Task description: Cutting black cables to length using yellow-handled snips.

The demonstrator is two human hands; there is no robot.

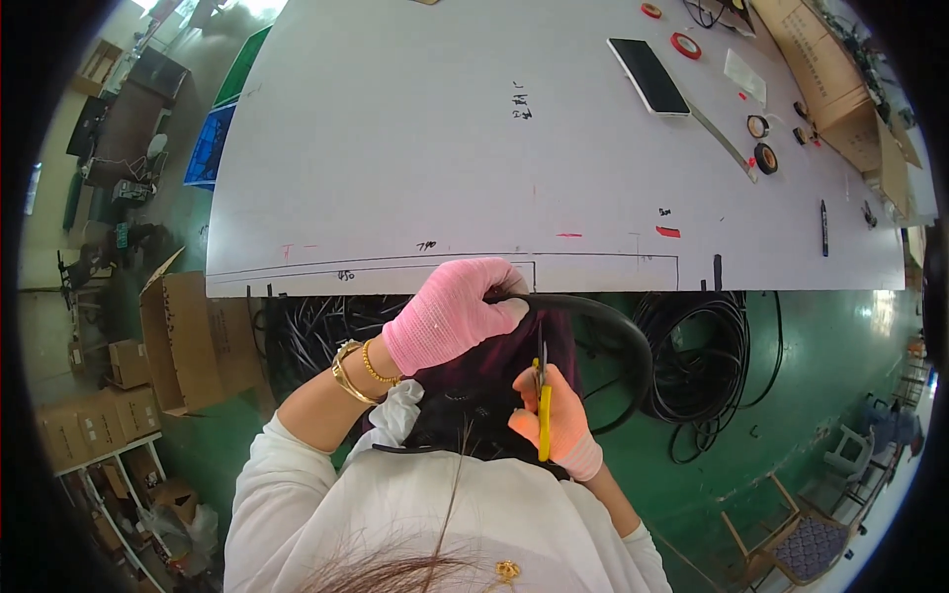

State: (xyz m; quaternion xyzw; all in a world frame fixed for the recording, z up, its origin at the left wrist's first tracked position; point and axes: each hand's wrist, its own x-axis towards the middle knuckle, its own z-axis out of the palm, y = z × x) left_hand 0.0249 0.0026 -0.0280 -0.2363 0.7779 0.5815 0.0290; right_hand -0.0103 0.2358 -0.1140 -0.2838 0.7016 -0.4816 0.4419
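Note:
My left hand (450,311), in a pink knitted glove, is closed around the end part of a thick black tube (618,324) at the table's near edge. From there the tube arcs right and bends down toward the floor. Lower and to the right, my right hand (565,420), in a paler orange-pink glove, grips yellow-handled scissors (545,420). Their dark blades point up toward the tube, just below it. Whether the blades are spread I cannot tell.
A coil of black tubing (697,361) lies on the green floor to the right, with a heap of black pieces (336,331) under the table's left. The white table (395,148) carries a phone-like device (647,77), tape rolls (765,158) and a pen (824,229). Open cardboard box (203,341) at left.

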